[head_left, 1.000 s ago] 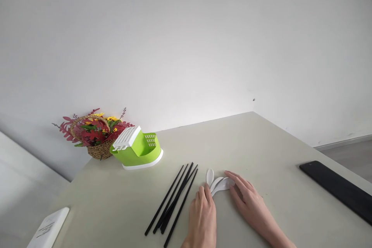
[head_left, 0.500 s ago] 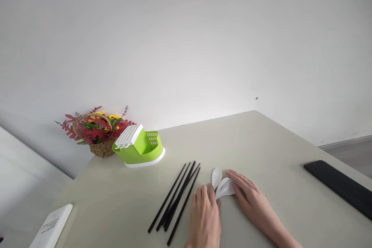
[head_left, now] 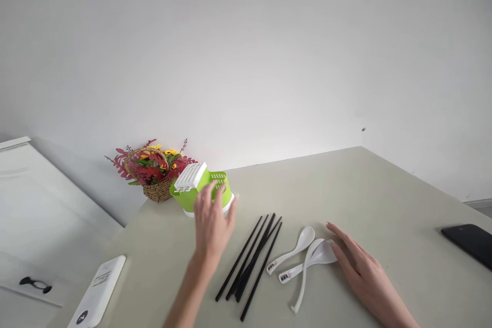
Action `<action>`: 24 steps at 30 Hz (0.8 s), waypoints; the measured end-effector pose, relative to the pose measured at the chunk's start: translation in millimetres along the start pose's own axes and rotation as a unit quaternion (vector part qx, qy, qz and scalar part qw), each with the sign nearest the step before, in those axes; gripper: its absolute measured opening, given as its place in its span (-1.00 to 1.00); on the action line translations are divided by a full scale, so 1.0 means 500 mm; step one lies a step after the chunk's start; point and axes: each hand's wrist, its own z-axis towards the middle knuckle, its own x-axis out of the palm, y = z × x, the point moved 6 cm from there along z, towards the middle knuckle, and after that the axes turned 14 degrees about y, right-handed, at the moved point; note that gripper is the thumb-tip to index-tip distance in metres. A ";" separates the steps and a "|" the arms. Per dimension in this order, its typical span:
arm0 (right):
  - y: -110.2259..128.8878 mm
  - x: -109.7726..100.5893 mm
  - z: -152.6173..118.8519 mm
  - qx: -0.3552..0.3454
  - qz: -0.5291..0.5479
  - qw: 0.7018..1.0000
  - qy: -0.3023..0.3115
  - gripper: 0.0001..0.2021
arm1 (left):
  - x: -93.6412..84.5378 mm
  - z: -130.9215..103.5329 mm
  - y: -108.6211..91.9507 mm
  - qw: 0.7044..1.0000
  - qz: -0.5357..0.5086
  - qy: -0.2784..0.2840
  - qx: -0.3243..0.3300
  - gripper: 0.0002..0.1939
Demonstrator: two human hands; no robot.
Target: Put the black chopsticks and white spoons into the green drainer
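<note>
My left hand (head_left: 213,218) is raised with its fingers spread, in front of the green and white cutlery holder (head_left: 180,197). It hides part of the holder's open basket side, and I cannot tell whether it touches. Several black chopsticks (head_left: 251,261) lie in a loose, partly crossed bundle on the table. To their right rest white spoons: one (head_left: 306,236) lies a little apart, while two others (head_left: 325,252) cross each other. My right hand (head_left: 363,266) lies beside the crossed spoons, fingers extended, thumb and fingertips close to the nearest bowl; nothing is held in it.
A wicker basket of red and yellow artificial flowers (head_left: 157,192) stands behind the holder, against the wall. A white box-like device (head_left: 100,287) lies at the table's left edge. On the right is a black phone (head_left: 469,241). A white cabinet (head_left: 49,215) stands at the left.
My left hand has left the spoons and moved up and left to the cutlery holder. My right hand stays by the spoons, whose handles now show. The view has turned left.
</note>
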 end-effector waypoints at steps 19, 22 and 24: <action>-0.057 0.014 0.026 0.004 0.013 1.000 -0.021 -0.47 | 0.064 0.075 0.086 0.997 -0.062 0.043 -0.009 -0.48; -0.042 0.007 0.017 0.006 0.027 0.999 -0.024 -0.48 | 0.083 0.091 0.000 0.993 -0.093 0.072 0.020 -0.47; -0.029 0.002 0.010 0.014 0.042 0.999 -0.028 -0.49 | 0.096 0.103 -0.056 0.989 -0.107 0.090 0.041 -0.46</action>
